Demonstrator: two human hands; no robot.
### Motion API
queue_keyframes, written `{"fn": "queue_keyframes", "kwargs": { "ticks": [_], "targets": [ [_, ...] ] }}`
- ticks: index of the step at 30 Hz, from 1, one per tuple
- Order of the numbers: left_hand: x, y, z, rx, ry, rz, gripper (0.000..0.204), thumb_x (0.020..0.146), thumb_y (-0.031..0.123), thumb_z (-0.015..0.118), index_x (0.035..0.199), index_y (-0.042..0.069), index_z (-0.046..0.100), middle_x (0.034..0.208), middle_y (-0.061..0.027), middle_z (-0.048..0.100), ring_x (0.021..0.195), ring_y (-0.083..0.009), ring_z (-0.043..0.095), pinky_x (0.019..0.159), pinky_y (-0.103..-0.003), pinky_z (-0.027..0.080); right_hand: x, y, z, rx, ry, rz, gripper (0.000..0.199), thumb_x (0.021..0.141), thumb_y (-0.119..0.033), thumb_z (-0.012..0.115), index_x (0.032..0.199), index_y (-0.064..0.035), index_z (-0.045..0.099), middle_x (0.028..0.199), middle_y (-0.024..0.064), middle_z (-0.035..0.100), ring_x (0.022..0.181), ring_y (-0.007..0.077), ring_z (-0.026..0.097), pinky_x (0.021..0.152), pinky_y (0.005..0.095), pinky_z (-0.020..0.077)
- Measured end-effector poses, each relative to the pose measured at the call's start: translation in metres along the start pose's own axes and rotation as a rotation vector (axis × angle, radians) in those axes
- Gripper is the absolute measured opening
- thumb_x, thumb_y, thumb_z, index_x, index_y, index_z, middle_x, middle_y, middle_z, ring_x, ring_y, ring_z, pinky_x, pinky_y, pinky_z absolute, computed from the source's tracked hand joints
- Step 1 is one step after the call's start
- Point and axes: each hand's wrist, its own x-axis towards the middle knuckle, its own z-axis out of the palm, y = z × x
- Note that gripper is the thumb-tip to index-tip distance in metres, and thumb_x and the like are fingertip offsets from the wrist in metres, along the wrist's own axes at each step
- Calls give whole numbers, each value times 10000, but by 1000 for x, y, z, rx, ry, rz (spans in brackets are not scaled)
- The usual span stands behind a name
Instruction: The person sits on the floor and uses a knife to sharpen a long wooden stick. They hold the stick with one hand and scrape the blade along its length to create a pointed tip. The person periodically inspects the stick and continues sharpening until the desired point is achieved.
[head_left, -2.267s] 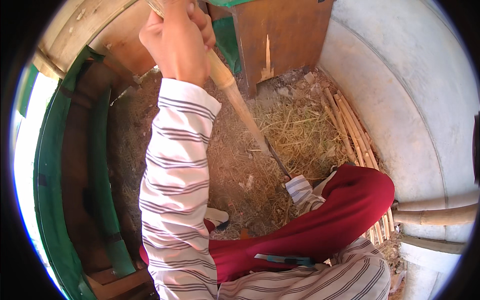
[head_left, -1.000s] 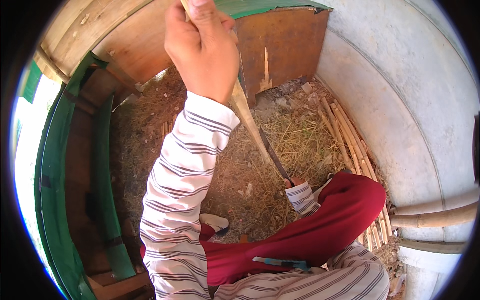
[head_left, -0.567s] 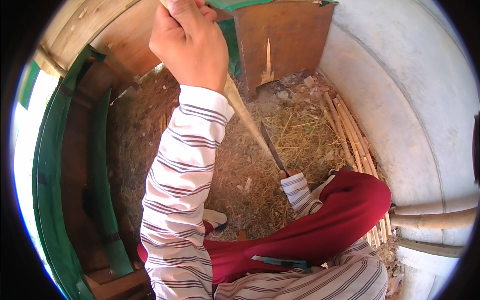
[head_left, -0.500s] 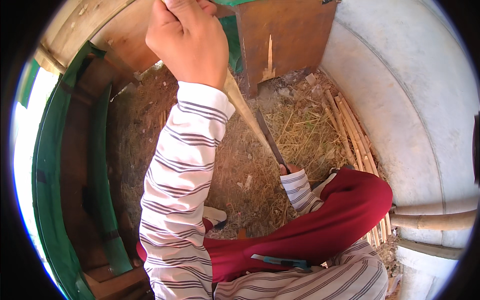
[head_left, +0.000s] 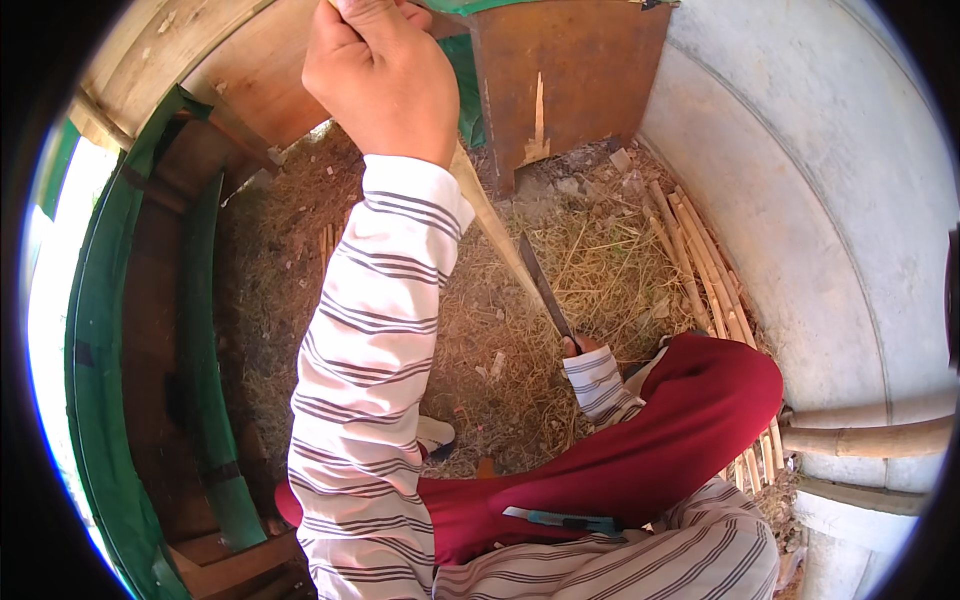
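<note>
My left hand [head_left: 385,85], in a striped sleeve, is raised at the top of the view, its fingers closed round the upper end of a long pale bamboo strip [head_left: 493,225]. The strip slants down behind the wrist toward my right hand [head_left: 580,346], low near my bent knee. That hand is closed on a long dark-bladed knife [head_left: 537,275], whose handle is mostly hidden. Its blade points up and away, lying close alongside the strip's lower end. Whether blade and strip touch I cannot tell. A utility cutter [head_left: 565,521] with a teal handle rests on my red trousers.
Several split bamboo strips [head_left: 705,265] lie along the pale curved wall [head_left: 800,190] at the right. Dry straw [head_left: 610,235] covers the ground. A brown board [head_left: 570,75] stands at the far side, green-edged wooden framing [head_left: 100,350] at the left. Bamboo poles [head_left: 870,438] jut in at the right.
My left hand and forearm have shifted slightly to the right. The knife's blade has tilted a little away from the strip, and my right hand has moved slightly downward.
</note>
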Motion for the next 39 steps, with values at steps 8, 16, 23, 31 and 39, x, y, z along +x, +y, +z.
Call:
{"fn": "queue_keyframes", "kwargs": {
  "ticks": [8,16,23,31,39],
  "targets": [
    [-1,7,4,274,-31,-44,428,1034,400,438,858,17,511,635,-44,487,464,-84,411,402,-248,310,-8,59,2,-109,-54,-46,367,1023,-353,496,761,-97,475,584,18,398,511,138,377,486,348,330],
    [6,-4,-4,381,21,30,500,1031,404,463,772,-17,535,648,-67,564,591,-152,584,587,-297,515,-19,40,-8,-22,15,44,360,1018,-369,500,789,-91,509,588,19,417,508,140,389,482,348,332],
    [5,0,-7,389,0,89,434,1038,385,450,828,9,509,655,-40,512,548,-99,474,499,-257,402,-27,27,-18,37,91,69,359,1014,-383,505,814,-86,538,590,19,435,506,142,399,479,349,334],
    [33,35,7,244,-56,-64,343,1038,331,417,908,20,480,625,-16,420,505,-90,362,452,-273,327,-32,54,-14,17,146,104,364,1009,-399,509,843,-81,572,593,19,455,503,144,411,475,349,336],
    [10,32,6,539,-322,-204,401,1029,343,444,1001,-54,392,881,-179,526,836,-269,535,787,-382,418,-32,71,-5,69,270,85,376,1005,-415,514,872,-75,605,596,20,474,499,146,423,471,350,338]
  ]
}}
